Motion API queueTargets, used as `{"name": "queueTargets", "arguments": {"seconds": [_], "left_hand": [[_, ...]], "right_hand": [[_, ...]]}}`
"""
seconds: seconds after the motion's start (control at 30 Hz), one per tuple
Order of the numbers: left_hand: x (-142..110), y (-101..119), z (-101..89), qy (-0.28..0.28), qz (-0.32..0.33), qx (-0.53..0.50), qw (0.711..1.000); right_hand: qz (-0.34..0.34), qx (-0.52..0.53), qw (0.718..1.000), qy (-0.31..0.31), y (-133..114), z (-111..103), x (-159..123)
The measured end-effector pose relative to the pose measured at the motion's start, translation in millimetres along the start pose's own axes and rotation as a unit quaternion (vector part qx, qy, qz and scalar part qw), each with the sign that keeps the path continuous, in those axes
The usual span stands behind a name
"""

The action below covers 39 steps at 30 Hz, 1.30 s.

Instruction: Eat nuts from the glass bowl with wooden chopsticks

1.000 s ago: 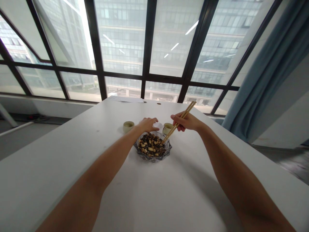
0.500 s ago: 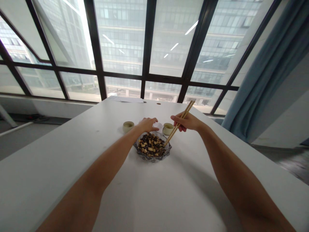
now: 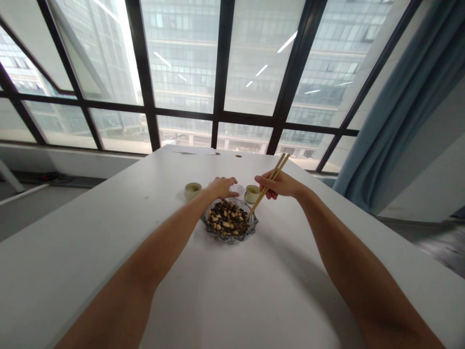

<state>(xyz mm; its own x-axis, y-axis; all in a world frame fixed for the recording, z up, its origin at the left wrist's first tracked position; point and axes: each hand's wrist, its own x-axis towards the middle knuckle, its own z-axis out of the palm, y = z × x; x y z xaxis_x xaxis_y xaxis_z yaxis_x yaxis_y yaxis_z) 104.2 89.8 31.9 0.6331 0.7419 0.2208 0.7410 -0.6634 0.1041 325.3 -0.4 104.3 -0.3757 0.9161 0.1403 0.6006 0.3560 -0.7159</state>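
A pair of wooden chopsticks is gripped in my right hand, slanting down to the left. Their tips reach the right side of a clear glass bowl filled with peanuts and dark seeds. Over the far rim of that bowl is my left hand, with thumb and fingers apart. Just beyond its thumb lies a white dish-like thing, partly hidden by the hand; whether they touch I cannot tell. Two small pale-green cups stand behind the bowl, one left and one right.
All of this stands on a white table. Sheets of paper lie at its far left end, with a small brown round spot nearby. Large windows rise beyond, and a blue curtain hangs at the right.
My right hand has shifted slightly left, and the chopsticks' upper ends have moved left and a little down. My left hand stays in place.
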Motion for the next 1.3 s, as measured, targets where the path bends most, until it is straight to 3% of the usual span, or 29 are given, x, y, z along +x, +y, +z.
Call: {"name": "queueTargets", "arguments": {"seconds": [0.23, 0.47, 0.63, 0.8, 0.9, 1.1, 1.2, 1.3], "left_hand": [[-1.7, 2.0, -3.7, -0.005, -0.005, -0.008, 1.000], [-1.1, 0.9, -0.1, 0.013, 0.002, -0.009, 1.000], [0.8, -5.7, 1.1, 0.091, 0.011, -0.055, 0.994], [-6.7, -15.2, -18.9, 0.193, -0.049, -0.140, 0.970], [-21.1, -22.4, -34.8, 0.202, -0.071, -0.153, 0.965], [-68.2, -43.9, -53.7, 0.211, -0.098, -0.191, 0.954], [-90.6, -53.7, -58.4, 0.228, -0.102, -0.203, 0.947], [-106.7, -58.4, -61.4, 0.241, -0.105, -0.213, 0.941]], "right_hand": [[0.012, -0.011, 1.000, -0.025, -4.5, 2.3, -0.9], [-0.024, -0.028, 0.999, -0.031, -13.5, 6.5, -3.1], [-0.054, -0.023, 0.997, 0.051, -16.6, 4.9, -6.0], [-0.136, -0.105, 0.976, 0.135, -31.5, -0.6, -14.7], [-0.180, -0.203, 0.959, 0.085, -46.7, 9.8, -22.9], [-0.166, -0.338, 0.912, -0.164, -56.3, 70.5, -45.7], [-0.123, -0.407, 0.891, -0.159, -51.6, 91.3, -52.8], [-0.092, -0.445, 0.880, -0.141, -48.7, 98.9, -56.0]]}}
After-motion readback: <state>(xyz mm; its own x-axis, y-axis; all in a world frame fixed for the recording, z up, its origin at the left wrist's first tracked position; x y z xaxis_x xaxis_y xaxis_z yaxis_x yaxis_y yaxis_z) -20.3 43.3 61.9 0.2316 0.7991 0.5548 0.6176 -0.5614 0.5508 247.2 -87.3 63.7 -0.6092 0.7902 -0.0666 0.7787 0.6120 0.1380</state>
